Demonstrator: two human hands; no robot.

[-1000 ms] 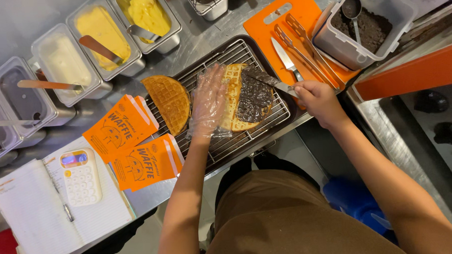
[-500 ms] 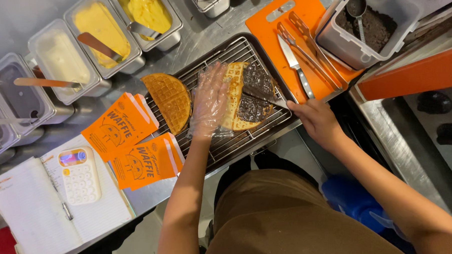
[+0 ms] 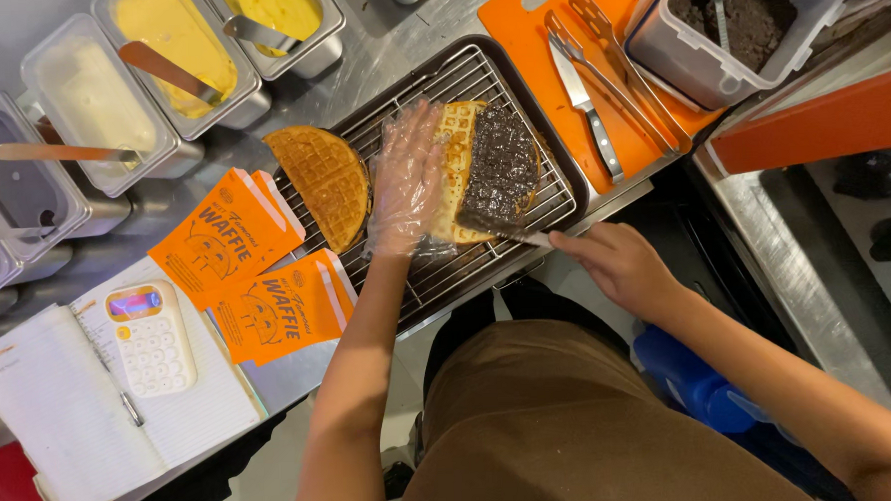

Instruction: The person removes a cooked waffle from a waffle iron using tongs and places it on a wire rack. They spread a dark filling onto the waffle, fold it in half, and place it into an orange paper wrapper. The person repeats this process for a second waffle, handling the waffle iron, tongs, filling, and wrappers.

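Waffle (image 3: 460, 171), round and partly coated with a dark crumb spread, lies on the wire rack (image 3: 436, 271) in the middle of the steel counter (image 3: 379, 45).

Head view: the left hand (image 3: 405, 178), in a clear plastic glove, lies flat with fingers spread on the bare left part of the waffle, pinning it and not gripping. The right hand (image 3: 619, 264) is clenched on the handle of a spreading knife (image 3: 504, 229). The blade lies nearly level across the near edge of the dark patch, tip pointing left toward the gloved hand. The spread lies just beyond the blade, so the right hand is the nearer one to it. A second, plain waffle (image 3: 320, 181) sits just left on the rack.
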